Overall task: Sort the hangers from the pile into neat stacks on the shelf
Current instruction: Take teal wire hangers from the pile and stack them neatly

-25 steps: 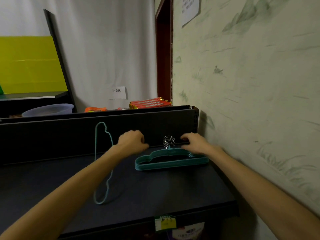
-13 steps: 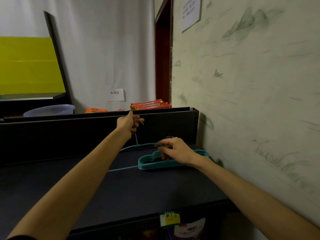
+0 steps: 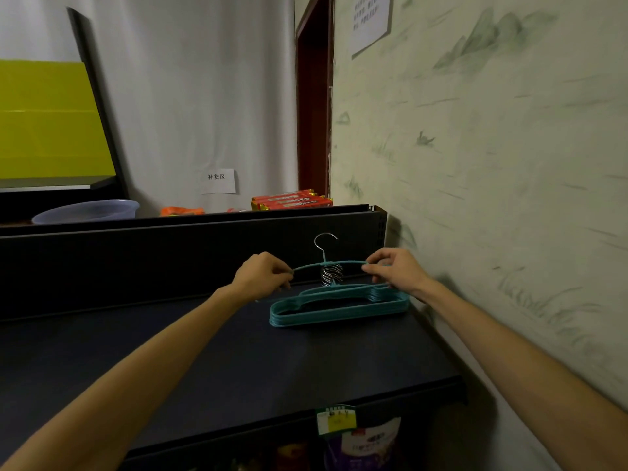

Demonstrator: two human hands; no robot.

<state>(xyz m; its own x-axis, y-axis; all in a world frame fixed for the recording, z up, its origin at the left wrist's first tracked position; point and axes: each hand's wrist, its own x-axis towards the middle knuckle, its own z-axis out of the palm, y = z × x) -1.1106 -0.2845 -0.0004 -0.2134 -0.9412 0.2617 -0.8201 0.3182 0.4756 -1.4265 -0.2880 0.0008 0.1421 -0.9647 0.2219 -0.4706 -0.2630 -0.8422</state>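
A stack of several teal hangers (image 3: 339,305) lies flat on the dark shelf (image 3: 238,362), at its far right by the wall, metal hooks bunched at the back. Just above the stack hangs one more teal hanger (image 3: 326,265), level, its silver hook pointing up. My left hand (image 3: 261,277) pinches its left end and my right hand (image 3: 396,268) pinches its right end. The held hanger's lower bar is partly hidden behind the stack's hooks.
A black back panel (image 3: 170,253) rises behind the shelf. Beyond it sit a pale plastic basin (image 3: 86,210), orange packets and red boxes (image 3: 292,200). A painted wall (image 3: 492,164) borders the right. Packaged goods hang under the shelf's front edge.
The single hanger that lay on the shelf to the left was lifted by my left hand and brought over the stack. My right hand left the stack and took the hanger's right end.
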